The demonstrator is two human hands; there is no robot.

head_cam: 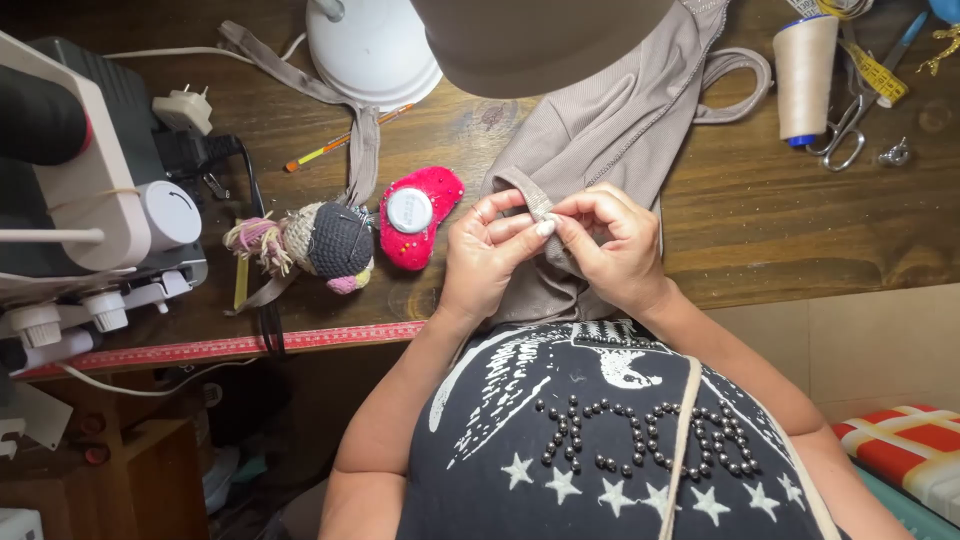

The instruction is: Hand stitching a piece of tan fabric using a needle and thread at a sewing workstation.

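A taupe ribbed garment [620, 110] lies on the wooden table [780, 220] and drapes toward me. My left hand [485, 255] pinches a folded edge of the fabric between thumb and fingers. My right hand [615, 245] grips the same edge from the other side, fingertips meeting the left hand's. Whether a needle is held there is too small to tell. A matching fabric strap [355, 120] runs across the table to the left.
A sewing machine [80, 190] stands at the left. A crocheted doll pincushion [320, 240], a red pincushion [420, 215], a white lamp base [370, 50], a thread cone [803, 80], scissors [845, 135] and a pencil [335, 145] lie around. A red ruler [230, 347] lines the table edge.
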